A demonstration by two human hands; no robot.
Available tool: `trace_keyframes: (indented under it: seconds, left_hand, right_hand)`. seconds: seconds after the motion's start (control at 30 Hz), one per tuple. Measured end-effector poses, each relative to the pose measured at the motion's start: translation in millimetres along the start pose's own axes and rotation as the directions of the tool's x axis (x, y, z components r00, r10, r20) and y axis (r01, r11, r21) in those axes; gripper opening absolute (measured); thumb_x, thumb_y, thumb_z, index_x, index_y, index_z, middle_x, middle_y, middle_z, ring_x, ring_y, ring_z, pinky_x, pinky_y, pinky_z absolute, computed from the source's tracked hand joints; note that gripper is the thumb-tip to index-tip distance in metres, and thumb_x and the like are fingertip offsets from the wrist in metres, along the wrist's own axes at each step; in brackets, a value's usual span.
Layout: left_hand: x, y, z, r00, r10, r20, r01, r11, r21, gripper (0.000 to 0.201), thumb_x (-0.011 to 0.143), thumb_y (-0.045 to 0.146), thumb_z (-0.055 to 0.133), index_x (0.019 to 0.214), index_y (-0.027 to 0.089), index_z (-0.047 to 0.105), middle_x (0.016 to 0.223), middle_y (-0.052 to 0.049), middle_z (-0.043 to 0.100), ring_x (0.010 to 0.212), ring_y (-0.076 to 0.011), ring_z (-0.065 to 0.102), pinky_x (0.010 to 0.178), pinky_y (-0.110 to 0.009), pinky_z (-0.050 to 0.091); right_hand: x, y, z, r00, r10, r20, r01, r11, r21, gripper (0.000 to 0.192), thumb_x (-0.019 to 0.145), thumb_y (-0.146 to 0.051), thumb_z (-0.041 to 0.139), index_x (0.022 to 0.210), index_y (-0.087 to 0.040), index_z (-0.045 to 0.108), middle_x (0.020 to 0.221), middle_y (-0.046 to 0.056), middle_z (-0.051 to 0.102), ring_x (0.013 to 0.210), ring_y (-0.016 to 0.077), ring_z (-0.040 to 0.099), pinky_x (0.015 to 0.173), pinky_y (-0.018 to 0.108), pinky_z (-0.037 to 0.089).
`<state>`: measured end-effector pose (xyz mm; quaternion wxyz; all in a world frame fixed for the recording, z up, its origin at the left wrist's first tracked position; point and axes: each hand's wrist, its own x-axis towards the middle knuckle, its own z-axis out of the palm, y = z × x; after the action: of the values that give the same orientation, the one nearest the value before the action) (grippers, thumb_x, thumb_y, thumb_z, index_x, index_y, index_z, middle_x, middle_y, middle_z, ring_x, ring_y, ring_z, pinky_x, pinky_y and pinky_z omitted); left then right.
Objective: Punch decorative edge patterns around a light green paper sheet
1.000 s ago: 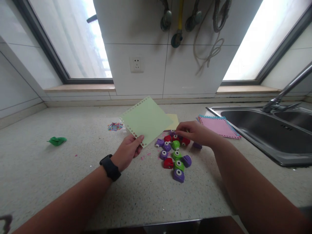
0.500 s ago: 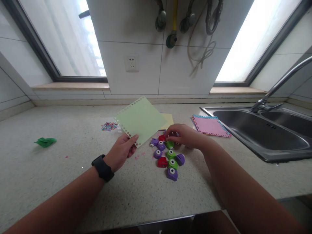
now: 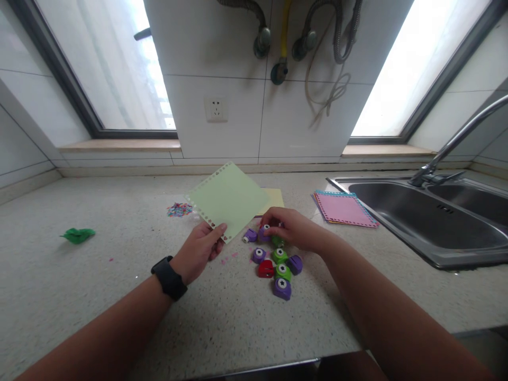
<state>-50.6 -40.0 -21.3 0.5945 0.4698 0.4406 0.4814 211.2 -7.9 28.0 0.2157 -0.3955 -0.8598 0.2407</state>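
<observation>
1. Two bare hands work over a speckled countertop (image 3: 99, 296), the left wrist wearing a black watch (image 3: 169, 278)
2. Left hand (image 3: 200, 250) pinches the near corner of a green paper sheet (image 3: 228, 200) between thumb and fingers, holding it tilted up off the counter; small shapes are punched along two of its edges
3. Right hand (image 3: 293, 228) rests curled over the far end of a cluster of small craft punches (image 3: 275, 262), fingertips closed on a purple punch (image 3: 264, 233)
4. Other punches, purple, green and red, lie touching one another just in front of that hand, each with a white button on top
5. Yellow sheet (image 3: 274, 198) lies flat behind the green one
6. Pink sheets (image 3: 343, 208) sit stacked just beside the steel sink (image 3: 432, 222), with its faucet (image 3: 448, 151) at the right
7. Confetti scraps (image 3: 179, 209) and a crumpled green scrap (image 3: 77, 235) lie well to the left
</observation>
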Motion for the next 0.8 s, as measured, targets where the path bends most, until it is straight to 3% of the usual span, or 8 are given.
trace_keyframes:
  seconds: [0.1, 0.23, 0.47, 0.67, 0.8]
  left_hand:
    - [0, 2, 0.7, 1.000, 0.004, -0.004, -0.004, 0.999, -0.038, 0.032, 0.082, 0.046, 0.069, 0.081, 0.017, 0.055, 0.057, 0.006, 0.049, 0.042, -0.0049, 0.037, 0.038, -0.018, 0.023]
    - [-1, 3, 0.9, 1.000, 0.024, 0.019, -0.023, 0.997, -0.078, 0.030, 0.083, 0.044, 0.068, 0.080, 0.017, 0.056, 0.055, 0.006, 0.047, 0.042, -0.0055, 0.036, 0.038, -0.018, 0.024]
    - [-4, 5, 3.9, 0.998, 0.039, 0.048, -0.034, 0.994, -0.099, 0.036, 0.081, 0.044, 0.071, 0.066, 0.014, 0.057, 0.049, 0.003, 0.048, 0.044, -0.0073, 0.039, 0.040, -0.020, 0.032]
    - [-6, 4, 4.4, 0.998, 0.041, 0.047, -0.040, 0.999, -0.028, 0.042, 0.080, 0.046, 0.071, 0.057, 0.013, 0.059, 0.050, 0.000, 0.051, 0.047, -0.0089, 0.043, 0.044, -0.022, 0.035]
    - [-7, 4, 4.5, 0.998, 0.034, 0.045, -0.034, 0.999, 0.006, 0.045, 0.081, 0.047, 0.070, 0.054, 0.013, 0.060, 0.052, -0.002, 0.053, 0.048, -0.0096, 0.045, 0.046, -0.023, 0.037]
  right_hand:
    - [0, 2, 2, 0.989, 0.089, -0.122, -0.057, 0.968, 0.246, 0.009, 0.092, -0.029, 0.060, 0.099, -0.024, 0.056, 0.103, 0.005, 0.068, 0.084, 0.0181, 0.064, 0.074, 0.035, 0.051]
    - [3, 2, 4, 0.954, 0.105, -0.281, 0.098, 0.776, 0.624, 0.018, 0.091, -0.032, 0.061, 0.096, -0.024, 0.046, 0.123, 0.006, 0.060, 0.084, 0.0163, 0.067, 0.074, 0.037, 0.055]
    - [6, -7, 0, 0.853, 0.100, -0.512, 0.319, 0.676, 0.664, 0.016, 0.087, -0.033, 0.069, 0.099, -0.027, 0.060, 0.114, 0.003, 0.066, 0.093, 0.0148, 0.062, 0.088, 0.036, 0.050]
    - [6, -18, 4, 0.848, 0.130, -0.513, 0.382, 0.522, 0.763, 0.017, 0.084, -0.030, 0.072, 0.095, -0.029, 0.059, 0.114, 0.001, 0.067, 0.103, 0.0159, 0.061, 0.100, 0.039, 0.043]
    - [4, -20, 6, 0.851, 0.136, -0.507, 0.386, 0.494, 0.779, 0.030, 0.079, -0.026, 0.076, 0.106, -0.029, 0.062, 0.113, 0.003, 0.064, 0.108, 0.0175, 0.059, 0.104, 0.039, 0.042]
